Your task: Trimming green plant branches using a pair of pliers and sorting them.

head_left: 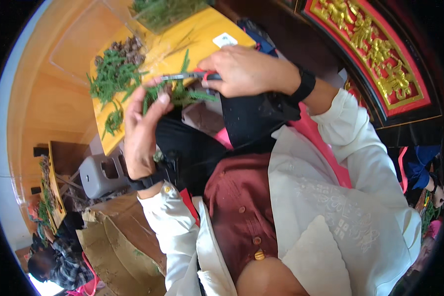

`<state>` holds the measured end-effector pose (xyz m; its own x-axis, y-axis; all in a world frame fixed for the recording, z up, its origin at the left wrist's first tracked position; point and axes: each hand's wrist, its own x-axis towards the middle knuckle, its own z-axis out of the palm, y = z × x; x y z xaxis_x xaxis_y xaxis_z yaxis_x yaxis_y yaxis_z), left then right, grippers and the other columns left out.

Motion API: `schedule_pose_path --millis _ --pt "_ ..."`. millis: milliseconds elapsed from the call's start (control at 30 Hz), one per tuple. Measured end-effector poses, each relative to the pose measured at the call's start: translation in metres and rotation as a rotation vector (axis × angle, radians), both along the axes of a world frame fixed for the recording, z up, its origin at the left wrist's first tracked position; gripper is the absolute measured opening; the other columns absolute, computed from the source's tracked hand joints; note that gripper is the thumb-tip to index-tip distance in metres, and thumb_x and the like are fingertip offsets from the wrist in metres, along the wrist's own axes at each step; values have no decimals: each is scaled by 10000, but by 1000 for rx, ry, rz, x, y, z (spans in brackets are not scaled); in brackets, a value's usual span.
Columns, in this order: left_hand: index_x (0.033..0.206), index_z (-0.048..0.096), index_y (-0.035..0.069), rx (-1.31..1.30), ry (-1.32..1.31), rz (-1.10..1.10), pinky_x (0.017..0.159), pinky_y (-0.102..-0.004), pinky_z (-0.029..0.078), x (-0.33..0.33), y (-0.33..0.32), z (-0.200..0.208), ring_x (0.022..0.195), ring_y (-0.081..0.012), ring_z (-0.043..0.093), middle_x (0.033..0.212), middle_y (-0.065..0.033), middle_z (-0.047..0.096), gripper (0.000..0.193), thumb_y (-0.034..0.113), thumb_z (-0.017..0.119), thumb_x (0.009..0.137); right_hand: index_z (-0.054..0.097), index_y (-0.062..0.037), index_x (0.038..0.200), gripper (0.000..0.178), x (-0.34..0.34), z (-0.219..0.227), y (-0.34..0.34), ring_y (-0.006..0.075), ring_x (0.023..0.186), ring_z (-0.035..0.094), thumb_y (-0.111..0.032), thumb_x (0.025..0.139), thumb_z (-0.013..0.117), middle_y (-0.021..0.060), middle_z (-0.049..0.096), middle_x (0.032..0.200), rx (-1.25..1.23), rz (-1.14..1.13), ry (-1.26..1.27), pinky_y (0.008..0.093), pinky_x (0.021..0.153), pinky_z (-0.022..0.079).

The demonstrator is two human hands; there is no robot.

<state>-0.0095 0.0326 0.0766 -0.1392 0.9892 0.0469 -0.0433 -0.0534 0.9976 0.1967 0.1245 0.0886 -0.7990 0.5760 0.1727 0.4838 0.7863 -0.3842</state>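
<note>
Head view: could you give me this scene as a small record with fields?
Left hand: holding a green sprig
Right hand: holding scissors, blades pointing toward the left hand
Yellow table: heap of green sprigs, brown clumps
Left side: gray plastic stool, brown cardboard
Upper right: red panel with gold carvings

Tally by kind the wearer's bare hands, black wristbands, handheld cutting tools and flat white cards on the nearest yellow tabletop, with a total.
Bare left hand and bare right hand: 2
Black wristbands: 2
Metal-bladed cutting tool with red-and-black handles: 1
Flat white card on the yellow tabletop: 1
Total: 6
</note>
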Motion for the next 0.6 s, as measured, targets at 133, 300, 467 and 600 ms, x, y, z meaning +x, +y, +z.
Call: schedule_pose_path --millis 133,300,467,600 --pt "1141 542 42 -19 103 -23 621 -194 461 5 -6 30 792 -102 607 991 -35 617 302 81 611 849 613 -26 936 248 2 31 -6 386 780 596 -197 756 613 209 624 771 10 -22 27 462 707 470" --pt "1075 572 25 160 619 187 492 -241 436 9 -13 47 650 -119 622 760 -66 635 233 33 582 843 616 -21 926 253 -10 57 -16 400 767 597 -226 780 587 213 623 756 17 -79 -111 473 695 469" --pt "1162 494 -29 249 858 361 766 -342 474 -12 -21 41 896 -245 608 1027 -188 591 421 115 651 799 618 -13 927 301 -29 59 2 406 814 585 -281 800 565 229 621 812 -84 -24 -118 469 727 460" --pt "1241 423 -24 340 743 427 812 -366 458 -23 -23 55 1020 -284 545 1213 -175 496 541 149 672 793 622 -13 914 335 -44 82 55 346 739 603 -316 779 570 204 623 767 -224 -131 -167 430 677 466"
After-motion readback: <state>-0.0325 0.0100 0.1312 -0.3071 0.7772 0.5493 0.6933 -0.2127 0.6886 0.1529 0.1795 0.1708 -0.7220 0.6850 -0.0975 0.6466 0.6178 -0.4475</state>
